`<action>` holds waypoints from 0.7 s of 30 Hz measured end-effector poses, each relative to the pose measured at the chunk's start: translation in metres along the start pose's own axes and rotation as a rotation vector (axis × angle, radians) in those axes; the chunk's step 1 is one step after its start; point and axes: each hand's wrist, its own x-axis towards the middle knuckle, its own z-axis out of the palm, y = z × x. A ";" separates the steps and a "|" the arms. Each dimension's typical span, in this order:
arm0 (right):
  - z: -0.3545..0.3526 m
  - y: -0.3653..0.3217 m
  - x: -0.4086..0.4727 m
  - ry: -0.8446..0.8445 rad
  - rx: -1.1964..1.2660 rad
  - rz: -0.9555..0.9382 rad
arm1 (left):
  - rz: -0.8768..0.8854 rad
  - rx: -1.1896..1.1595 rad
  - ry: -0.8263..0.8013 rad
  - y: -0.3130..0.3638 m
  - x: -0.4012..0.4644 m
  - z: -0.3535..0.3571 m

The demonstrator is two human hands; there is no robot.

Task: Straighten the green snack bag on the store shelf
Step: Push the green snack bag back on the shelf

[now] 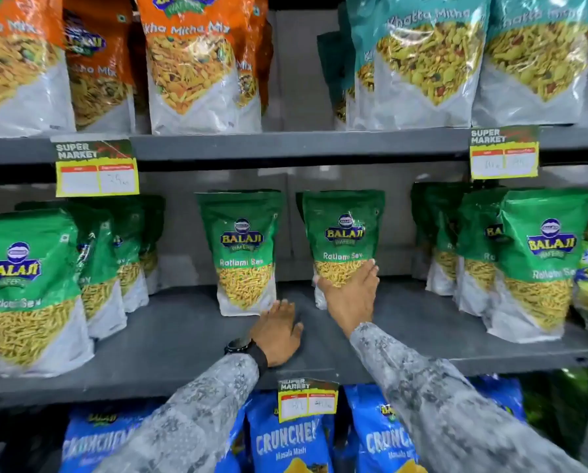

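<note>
A green snack bag (343,230) stands upright at the middle of the grey shelf (183,336). My right hand (352,295) lies flat against its lower front, fingers spread and covering the bag's bottom; I see no grip around it. A second green bag (243,247) stands upright just to its left. My left hand (278,331) rests palm down on the shelf surface, its fingertips close to the bottom right corner of that second bag. It holds nothing. A black watch sits on my left wrist.
More green bags stand in rows at the far left (29,285) and far right (538,261) of the same shelf. Orange and teal bags fill the shelf above, blue bags (289,442) the one below. Price tags (96,169) hang from the shelf edges.
</note>
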 end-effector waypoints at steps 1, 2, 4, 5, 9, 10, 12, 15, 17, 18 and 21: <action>0.009 -0.002 0.005 0.058 -0.001 0.010 | 0.008 0.009 -0.021 -0.002 0.003 0.003; 0.016 -0.003 0.011 0.098 0.000 0.029 | 0.018 -0.005 -0.033 -0.003 0.005 0.004; 0.031 -0.010 0.020 0.137 0.006 0.100 | 0.009 -0.033 -0.047 -0.007 0.007 0.010; 0.037 -0.011 0.024 0.168 -0.004 0.129 | 0.003 -0.047 -0.056 -0.008 0.008 0.012; 0.052 -0.006 0.037 0.248 -0.024 0.177 | 0.004 -0.026 -0.075 -0.011 0.010 0.017; 0.055 -0.004 0.039 0.263 -0.031 0.170 | 0.006 -0.018 -0.076 -0.012 0.011 0.019; 0.060 -0.001 0.044 0.287 -0.063 0.164 | 0.005 -0.014 -0.077 -0.012 0.012 0.020; 0.067 0.002 0.048 0.321 -0.103 0.153 | 0.006 -0.012 -0.081 -0.013 0.013 0.020; 0.070 0.004 0.048 0.343 -0.137 0.138 | 0.000 -0.013 -0.091 -0.013 0.013 0.021; 0.072 0.005 0.048 0.343 -0.153 0.129 | -0.002 -0.013 -0.092 -0.013 0.013 0.020; 0.074 0.010 0.048 0.345 -0.179 0.104 | 0.000 -0.007 -0.107 -0.011 0.012 0.019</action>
